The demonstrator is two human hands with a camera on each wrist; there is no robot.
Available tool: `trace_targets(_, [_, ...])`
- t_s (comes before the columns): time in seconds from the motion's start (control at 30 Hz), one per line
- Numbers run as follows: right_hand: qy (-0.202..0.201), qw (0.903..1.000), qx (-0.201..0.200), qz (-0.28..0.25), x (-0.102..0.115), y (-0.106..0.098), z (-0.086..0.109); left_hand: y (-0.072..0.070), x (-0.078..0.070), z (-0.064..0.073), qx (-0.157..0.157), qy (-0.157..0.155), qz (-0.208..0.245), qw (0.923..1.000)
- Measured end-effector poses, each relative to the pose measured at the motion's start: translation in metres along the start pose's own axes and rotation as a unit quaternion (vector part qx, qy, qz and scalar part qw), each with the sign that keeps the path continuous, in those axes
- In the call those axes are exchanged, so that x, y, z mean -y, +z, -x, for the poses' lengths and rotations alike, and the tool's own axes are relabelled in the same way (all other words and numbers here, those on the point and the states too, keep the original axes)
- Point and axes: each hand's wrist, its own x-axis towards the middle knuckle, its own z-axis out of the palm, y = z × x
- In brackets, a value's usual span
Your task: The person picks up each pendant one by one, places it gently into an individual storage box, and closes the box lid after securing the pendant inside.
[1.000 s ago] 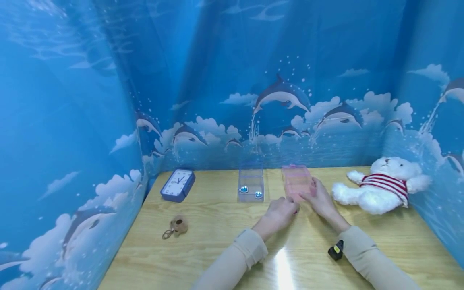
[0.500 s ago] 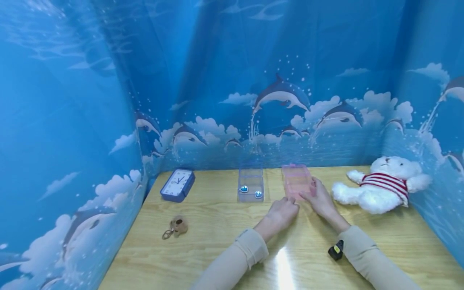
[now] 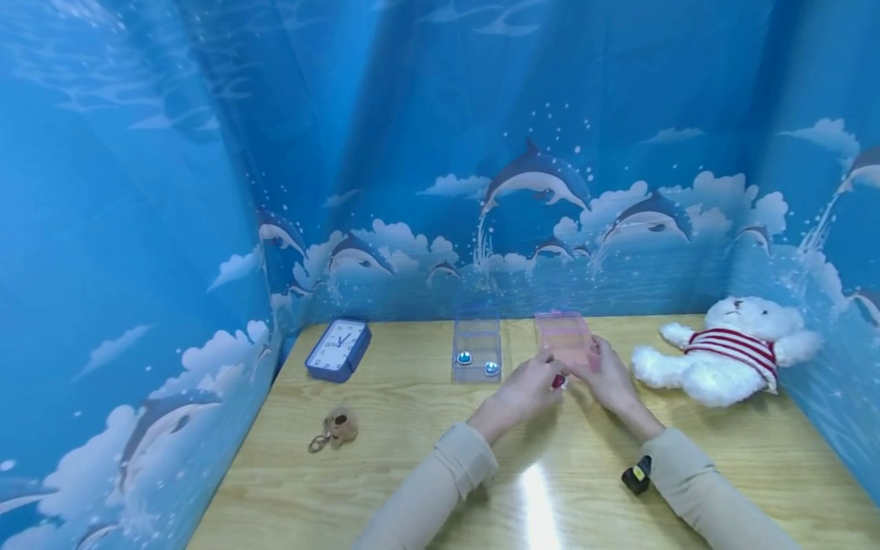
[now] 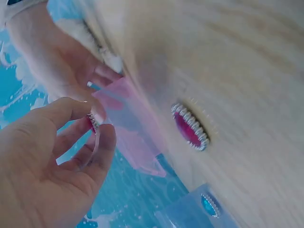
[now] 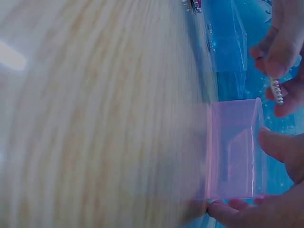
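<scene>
My left hand (image 3: pixel 525 389) pinches a red gem (image 3: pixel 558 381) with a beaded silver rim between fingertips and thumb, beside the pink box's near side. In the right wrist view that gem (image 5: pixel 276 91) is edge-on. My right hand (image 3: pixel 608 378) grips the clear pink plastic box (image 3: pixel 565 338) at its right near corner, thumb at the rim and fingers along the side (image 5: pixel 237 156). The box's lid stands open behind it. Another red gem (image 4: pixel 190 127) lies on the table in the left wrist view; in the head view it is hidden.
A clear blue box (image 3: pixel 477 375) with blue gems (image 3: pixel 464 357) stands left of the pink one. Farther left are a blue clock (image 3: pixel 338 351) and a brown bear-head keychain (image 3: pixel 340 428). A white teddy bear (image 3: pixel 725 359) lies right. A dolphin curtain (image 3: pixel 412 153) encloses the table.
My left hand has risen and turned a little, moving slightly left and back, and the red gem now shows in its fingers. The right hand and pink box have stayed in place.
</scene>
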Motion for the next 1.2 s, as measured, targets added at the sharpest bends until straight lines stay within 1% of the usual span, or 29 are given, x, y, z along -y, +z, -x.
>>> trace_targets(0.23, [0.000, 1.0000, -0.001, 0.001, -0.001, -0.001, 0.001, -0.011, 0.001, -0.008, -0.010, -0.011, 0.018, 0.9997])
trace_targets(0.37, [0.001, 1.0000, -0.002, -0.002, -0.001, -0.001, 0.002, -0.014, 0.002, -0.013, -0.020, -0.014, 0.040, 0.9989])
trace_targets(0.5, [0.002, 0.9999, -0.006, -0.012, 0.000, 0.000, 0.002, -0.015, 0.005, -0.020, -0.023, -0.030, 0.073, 0.9966])
trace_targets(0.57, [0.003, 0.9998, -0.007, -0.016, 0.001, -0.001, 0.003, -0.016, 0.005, -0.024, -0.023, -0.041, 0.078, 0.9959])
trace_targets(0.7, [0.004, 0.9998, -0.010, -0.016, 0.001, -0.001, 0.003, -0.018, 0.005, -0.033, -0.026, -0.050, 0.073, 0.9957])
trace_targets(0.83, [0.000, 0.9999, -0.010, -0.012, 0.001, 0.001, 0.003, -0.019, 0.004, -0.038, -0.021, -0.058, 0.071, 0.9956])
trace_targets(1.03, [-0.011, 0.9995, -0.011, -0.026, 0.000, 0.003, 0.004, -0.020, 0.003, -0.045, -0.014, -0.050, 0.042, 0.9978])
trace_targets(1.2, [-0.020, 0.9992, -0.014, -0.032, -0.001, 0.004, 0.004, -0.020, 0.003, -0.051, -0.011, -0.056, 0.042, 0.9975])
